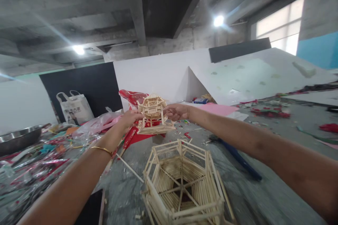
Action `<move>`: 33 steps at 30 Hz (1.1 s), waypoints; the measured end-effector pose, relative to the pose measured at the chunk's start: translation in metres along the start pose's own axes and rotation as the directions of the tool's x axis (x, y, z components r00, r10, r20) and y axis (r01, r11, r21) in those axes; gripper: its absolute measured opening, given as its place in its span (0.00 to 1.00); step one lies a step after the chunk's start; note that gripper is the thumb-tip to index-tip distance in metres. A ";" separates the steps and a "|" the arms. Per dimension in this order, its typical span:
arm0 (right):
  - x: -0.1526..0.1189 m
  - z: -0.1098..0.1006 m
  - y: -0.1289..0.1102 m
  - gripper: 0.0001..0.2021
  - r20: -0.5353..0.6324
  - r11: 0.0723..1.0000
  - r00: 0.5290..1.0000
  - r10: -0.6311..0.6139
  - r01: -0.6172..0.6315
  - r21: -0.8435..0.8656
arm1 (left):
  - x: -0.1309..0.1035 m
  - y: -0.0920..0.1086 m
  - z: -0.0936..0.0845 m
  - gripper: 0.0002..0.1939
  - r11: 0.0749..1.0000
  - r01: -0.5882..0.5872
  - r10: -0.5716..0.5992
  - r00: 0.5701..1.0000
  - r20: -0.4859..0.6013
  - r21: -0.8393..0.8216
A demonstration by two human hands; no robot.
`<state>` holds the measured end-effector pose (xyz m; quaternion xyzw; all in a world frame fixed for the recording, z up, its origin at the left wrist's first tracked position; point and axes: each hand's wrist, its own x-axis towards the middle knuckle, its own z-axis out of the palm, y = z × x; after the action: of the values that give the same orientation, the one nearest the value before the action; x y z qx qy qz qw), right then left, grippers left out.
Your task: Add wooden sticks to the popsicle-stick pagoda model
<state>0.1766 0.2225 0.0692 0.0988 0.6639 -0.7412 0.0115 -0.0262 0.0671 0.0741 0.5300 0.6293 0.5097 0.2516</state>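
Note:
Both arms reach forward over the littered table. Between my hands is a small pagoda model (153, 112) of thin wooden sticks, upright, with tiers and a wider base. My left hand (132, 116) grips its left side, fingers closed on it. On the other side, my right hand (175, 111) has its fingers curled against the model's right edge. Nearer to me stands a larger hexagonal stick frame (182, 182), with slatted inner walls and spokes meeting at its centre. A long thin stick (130, 167) lies against its left side.
Plastic wrappers and coloured scraps (52, 151) cover the left side, near a metal bowl (19, 139) and a white tote bag (75, 107). A dark blue tool-like object (241, 160) lies under my right arm. Pink paper (215, 109) and white boards (161, 72) are behind.

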 end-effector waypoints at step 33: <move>-0.007 0.023 0.007 0.11 -0.075 0.997 0.996 0.051 -0.055 -0.052 | -0.026 -0.010 0.012 0.12 0.996 0.018 -0.022 0.999 -0.046 -0.091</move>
<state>0.1817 0.1985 0.0654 0.1435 0.6806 -0.7184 0.0094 -0.0119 0.0489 0.0549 0.4994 0.6167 0.5475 0.2655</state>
